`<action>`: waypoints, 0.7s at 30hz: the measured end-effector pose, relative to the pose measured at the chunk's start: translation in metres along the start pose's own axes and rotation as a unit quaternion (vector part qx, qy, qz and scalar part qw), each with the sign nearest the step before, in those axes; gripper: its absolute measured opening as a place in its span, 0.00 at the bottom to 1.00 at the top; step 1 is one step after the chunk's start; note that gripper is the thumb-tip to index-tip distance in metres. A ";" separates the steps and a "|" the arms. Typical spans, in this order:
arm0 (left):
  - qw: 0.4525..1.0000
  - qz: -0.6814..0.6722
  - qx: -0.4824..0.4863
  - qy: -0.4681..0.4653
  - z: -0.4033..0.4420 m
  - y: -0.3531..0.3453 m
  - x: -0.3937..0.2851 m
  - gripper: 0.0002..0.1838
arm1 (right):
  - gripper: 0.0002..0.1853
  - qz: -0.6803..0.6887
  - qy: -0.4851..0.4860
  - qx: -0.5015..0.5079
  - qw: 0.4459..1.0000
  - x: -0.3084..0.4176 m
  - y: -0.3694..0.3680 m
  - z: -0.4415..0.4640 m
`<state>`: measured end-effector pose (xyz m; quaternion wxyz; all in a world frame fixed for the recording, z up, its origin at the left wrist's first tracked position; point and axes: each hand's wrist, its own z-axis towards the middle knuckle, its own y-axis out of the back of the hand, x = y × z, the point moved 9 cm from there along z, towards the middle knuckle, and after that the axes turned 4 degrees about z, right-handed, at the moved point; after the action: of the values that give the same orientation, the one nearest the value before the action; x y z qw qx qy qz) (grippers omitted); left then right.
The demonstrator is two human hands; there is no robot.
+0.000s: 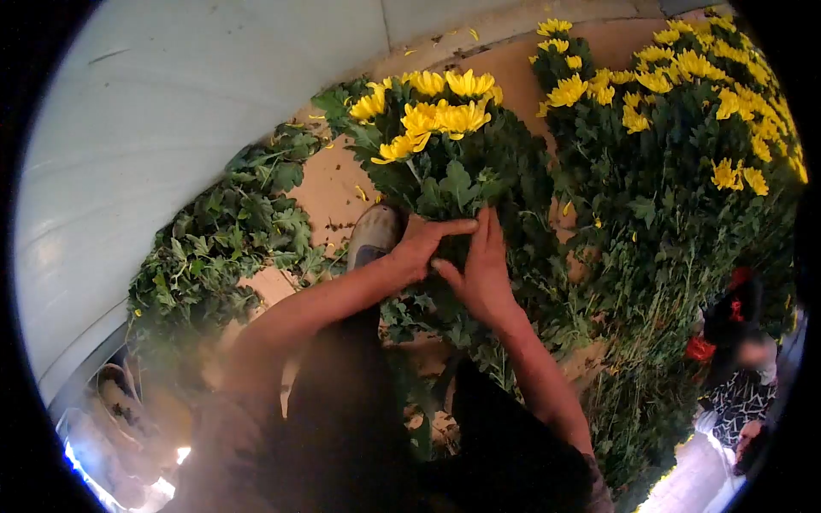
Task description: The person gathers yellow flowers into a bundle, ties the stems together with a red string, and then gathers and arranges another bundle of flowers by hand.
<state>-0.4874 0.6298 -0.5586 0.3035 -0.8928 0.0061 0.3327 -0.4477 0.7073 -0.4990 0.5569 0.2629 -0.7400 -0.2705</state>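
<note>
A bunch of yellow chrysanthemums [449,115] with dark green leaves stands upright in front of me. My left hand [421,248] curves round its near left side, its index finger reaching across the leaves. From the right, my right hand [484,275] presses against the bunch with long, fairly straight fingers, its thumb pointing toward the left hand. Together the two hands ring the stems below the blooms. The stems between them are mostly hidden by leaves and shadow.
Many more chrysanthemums [676,81] lie massed along the right, stems toward me. Loose stripped leaves [227,227] are heaped at left on cardboard [333,192]. My shoe [375,232] is beside the bunch. A pale wall [222,77] rises at left; another person [740,385] is at lower right.
</note>
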 end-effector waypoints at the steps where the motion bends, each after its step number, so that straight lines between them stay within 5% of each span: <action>1: 1.000 -0.001 -0.002 0.000 0.002 0.004 0.004 0.20 | 0.50 0.042 -0.016 0.016 0.999 -0.003 0.000 0.000; 3: 0.999 -0.041 -0.007 -0.028 0.004 0.013 0.006 0.20 | 0.48 0.088 -0.032 0.036 0.995 -0.009 0.002 0.001; 5: 0.997 0.038 -0.002 -0.066 -0.004 0.014 0.000 0.20 | 0.36 0.132 0.011 -0.114 0.985 -0.013 0.045 0.004; 7: 0.986 0.119 0.013 -0.112 -0.003 0.006 -0.011 0.19 | 0.30 0.110 0.035 -0.126 0.985 0.009 0.074 0.016; 10: 0.993 0.054 -0.013 -0.104 0.001 0.008 -0.008 0.15 | 0.18 0.087 0.094 -0.121 0.984 0.050 0.087 0.038; 12: 0.944 0.212 -0.001 -0.252 -0.007 0.005 -0.024 0.16 | 0.19 -0.131 0.209 -0.068 0.967 0.094 0.064 0.047; 13: 0.917 0.261 0.001 -0.300 -0.011 0.004 -0.027 0.16 | 0.19 -0.132 0.208 -0.068 0.967 0.096 0.056 0.056; 16: 0.740 0.546 0.048 -0.388 -0.018 -0.018 -0.018 0.19 | 0.17 -0.226 0.205 -0.086 0.949 0.098 0.033 0.079; 17: 0.880 0.373 0.024 -0.295 -0.005 -0.004 -0.012 0.21 | 0.15 -0.242 0.183 -0.074 0.950 0.096 0.027 0.085; 18: 0.930 0.280 0.018 -0.237 -0.001 0.002 -0.004 0.22 | 0.14 -0.260 0.160 -0.060 0.950 0.093 0.023 0.090; 19: 0.967 0.177 0.002 -0.184 0.002 0.009 0.005 0.23 | 0.14 -0.260 0.158 -0.062 0.950 0.089 0.020 0.093; 21: 0.959 0.148 0.096 -0.222 -0.008 -0.005 -0.008 0.25 | 0.13 -0.304 0.193 -0.066 0.931 0.088 0.009 0.095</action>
<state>-0.4874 0.6285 -0.5464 0.3286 -0.7527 0.1022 0.5612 -0.5620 0.6631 -0.4545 0.5964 0.4850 -0.4832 -0.4190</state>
